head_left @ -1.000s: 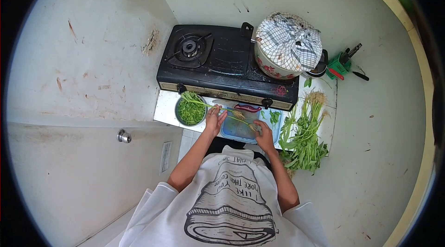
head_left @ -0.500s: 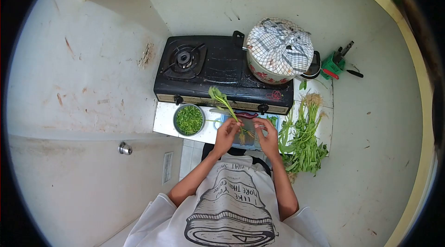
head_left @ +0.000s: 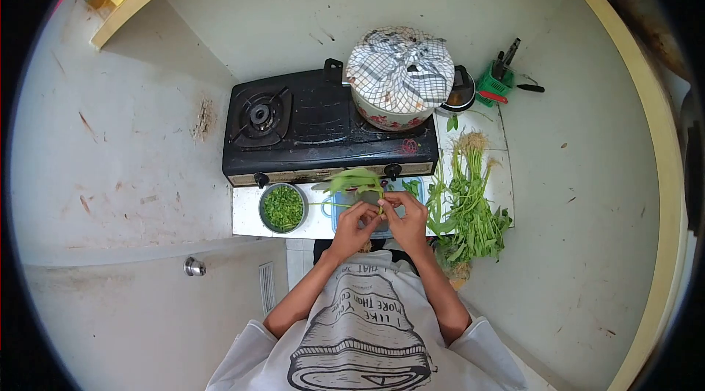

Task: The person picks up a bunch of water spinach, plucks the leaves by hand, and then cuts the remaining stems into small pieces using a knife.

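Both my hands are at a leafy green stalk (head_left: 356, 179) above a blue plastic container (head_left: 341, 216) at the counter's front. My left hand (head_left: 355, 225) is closed around the lower stem, and roots show just beneath it. The fingers of my right hand (head_left: 406, 216) pinch the same stalk higher up, where it bends. Its leafy tops point left and are slightly blurred. A knife lies behind the leaves, mostly hidden. To the left stands a grey bowl (head_left: 262, 215) of chopped greens (head_left: 283, 207). A bunch of rooted leafy greens (head_left: 474, 204) lies to the right.
A black two-burner gas stove (head_left: 316, 119) fills the back of the tiled counter (head_left: 246, 215). On its right burner sits a floral pot (head_left: 389, 116) covered by a checked cloth (head_left: 400, 71). A green basket (head_left: 493, 82) holding knives stands at the back right, by the wall.
The stalk has gone from straight to bent, its leaves now swung sideways. My right hand has closed in on it beside the left. The whole view has shifted a little.
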The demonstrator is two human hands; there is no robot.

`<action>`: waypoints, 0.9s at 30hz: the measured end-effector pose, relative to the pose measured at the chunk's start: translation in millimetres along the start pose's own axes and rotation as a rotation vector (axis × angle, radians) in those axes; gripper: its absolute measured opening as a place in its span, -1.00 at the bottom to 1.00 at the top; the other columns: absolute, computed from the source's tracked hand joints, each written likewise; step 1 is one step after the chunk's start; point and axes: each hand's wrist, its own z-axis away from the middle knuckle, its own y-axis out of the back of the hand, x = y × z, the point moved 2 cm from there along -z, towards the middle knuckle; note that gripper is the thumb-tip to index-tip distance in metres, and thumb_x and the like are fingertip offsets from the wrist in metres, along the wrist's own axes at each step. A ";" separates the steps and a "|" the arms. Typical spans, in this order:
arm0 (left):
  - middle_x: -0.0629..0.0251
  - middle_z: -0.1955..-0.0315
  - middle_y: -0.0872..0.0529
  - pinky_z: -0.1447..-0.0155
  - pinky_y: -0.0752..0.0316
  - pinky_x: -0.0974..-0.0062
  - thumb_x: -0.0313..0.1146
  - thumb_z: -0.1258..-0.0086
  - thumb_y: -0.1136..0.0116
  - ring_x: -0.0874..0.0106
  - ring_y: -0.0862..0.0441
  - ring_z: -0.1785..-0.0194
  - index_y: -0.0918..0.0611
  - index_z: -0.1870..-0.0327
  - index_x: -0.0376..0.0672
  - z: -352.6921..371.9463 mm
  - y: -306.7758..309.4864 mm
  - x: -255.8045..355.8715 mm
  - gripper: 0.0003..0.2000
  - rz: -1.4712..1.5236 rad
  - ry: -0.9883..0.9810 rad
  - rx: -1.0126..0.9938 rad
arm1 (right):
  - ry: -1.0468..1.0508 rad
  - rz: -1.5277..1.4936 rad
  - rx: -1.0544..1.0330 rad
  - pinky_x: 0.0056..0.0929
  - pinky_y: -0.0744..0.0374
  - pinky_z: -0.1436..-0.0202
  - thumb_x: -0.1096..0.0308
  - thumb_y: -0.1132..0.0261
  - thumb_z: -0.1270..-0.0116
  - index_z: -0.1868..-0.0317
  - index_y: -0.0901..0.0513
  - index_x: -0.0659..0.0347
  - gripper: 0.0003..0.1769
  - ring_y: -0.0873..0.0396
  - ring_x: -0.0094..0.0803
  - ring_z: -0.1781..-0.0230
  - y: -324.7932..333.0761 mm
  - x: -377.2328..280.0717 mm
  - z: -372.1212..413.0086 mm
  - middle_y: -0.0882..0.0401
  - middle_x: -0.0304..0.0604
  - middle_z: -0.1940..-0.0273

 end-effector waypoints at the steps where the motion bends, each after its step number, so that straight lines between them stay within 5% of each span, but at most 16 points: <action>1: 0.23 0.33 -0.70 0.24 -0.54 0.50 -0.55 -0.42 -0.33 0.52 -0.65 0.32 -0.69 0.06 -0.30 -0.1 -1.8 0.4 -0.87 0.021 0.034 0.006 | -0.023 0.003 0.007 -0.41 -0.62 0.25 0.53 -0.49 -0.31 0.13 -0.72 0.35 -0.84 -0.70 -0.35 0.37 -0.1 3.7 2.5 -0.75 -0.04 0.28; 9: 0.45 0.26 -0.69 0.10 -0.46 0.65 -0.47 -0.57 -0.25 0.69 -0.58 0.19 -0.61 -0.06 -0.27 -6.7 -17.2 -8.6 -0.84 0.515 0.168 -0.040 | -0.063 0.046 0.023 -0.14 -0.58 0.16 0.45 -0.33 -0.49 0.10 -0.56 0.37 -0.85 -0.67 0.02 0.27 1.1 11.1 9.8 -0.67 0.09 0.22; 12: 0.45 0.20 -0.70 0.09 -0.44 0.64 -0.43 -0.59 -0.24 0.69 -0.58 0.16 -0.60 -0.10 -0.27 -9.6 -18.2 -12.3 -0.82 0.515 0.195 -0.094 | -0.106 0.029 -0.018 -0.11 -0.57 0.14 0.46 -0.26 -0.54 0.04 -0.51 0.39 -0.84 -0.66 0.05 0.21 -0.5 21.1 13.9 -0.62 0.11 0.22; 15: 0.43 0.16 -0.72 0.07 -0.44 0.63 -0.41 -0.60 -0.24 0.67 -0.60 0.15 -0.61 -0.09 -0.25 -10.4 -22.3 -15.3 -0.82 0.536 0.225 -0.078 | -0.056 0.053 -0.002 -0.25 -0.58 0.19 0.36 -0.21 -0.62 0.05 -0.51 0.38 -0.81 -0.65 -0.14 0.31 -0.1 28.8 17.0 -0.63 0.03 0.29; 18: 0.43 0.14 -0.74 0.04 -0.44 0.62 -0.38 -0.60 -0.23 0.66 -0.61 0.12 -0.63 -0.06 -0.22 -12.6 -21.1 -8.8 -0.84 0.572 0.274 -0.070 | -0.179 -0.063 -0.077 -0.28 -0.60 0.14 0.37 -0.22 -0.61 0.05 -0.50 0.37 -0.81 -0.66 -0.15 0.28 1.8 30.2 20.2 -0.63 0.02 0.27; 27: 0.44 0.13 -0.75 -0.03 -0.44 0.63 -0.39 -0.60 -0.23 0.64 -0.64 0.05 -0.64 0.00 -0.17 -14.6 -17.1 -6.1 -0.90 0.615 0.291 -0.095 | -0.061 0.004 -0.043 -0.27 -0.60 0.13 0.35 -0.23 -0.61 0.08 -0.49 0.35 -0.80 -0.66 -0.11 0.25 4.2 28.2 19.9 -0.60 0.06 0.21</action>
